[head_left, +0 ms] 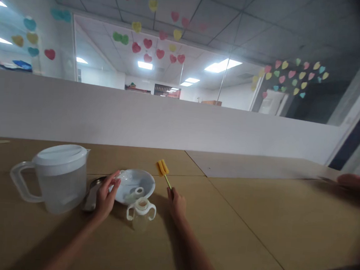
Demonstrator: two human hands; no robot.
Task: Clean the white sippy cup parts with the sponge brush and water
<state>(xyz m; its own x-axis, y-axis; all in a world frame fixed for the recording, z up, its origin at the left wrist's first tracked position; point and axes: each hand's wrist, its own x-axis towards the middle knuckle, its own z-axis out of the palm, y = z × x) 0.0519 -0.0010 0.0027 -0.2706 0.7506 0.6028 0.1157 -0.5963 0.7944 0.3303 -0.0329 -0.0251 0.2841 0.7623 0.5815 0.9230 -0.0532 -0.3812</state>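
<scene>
My right hand (177, 203) is closed around the thin green handle of a bottle brush (162, 167), its yellow sponge head pointing up and away. At the left rim of a white bowl (149, 183), my left hand (106, 195) has its fingers curled at a clear, cap-like plastic piece (124, 176). Inside the bowl lies a small whitish bottle part (138, 192) with a ring-shaped opening. In front of the bowl, between my hands, a clear baby bottle (141, 220) with two white handles stands upright and uncapped.
A lidded plastic pitcher (62, 184) stands left of the bowl. Partly behind my left hand is a shiny metal dish (90, 198). The wooden table (240, 235) has panel seams and meets a white wall (168, 125). Another person's hand (353, 182) shows at the far right.
</scene>
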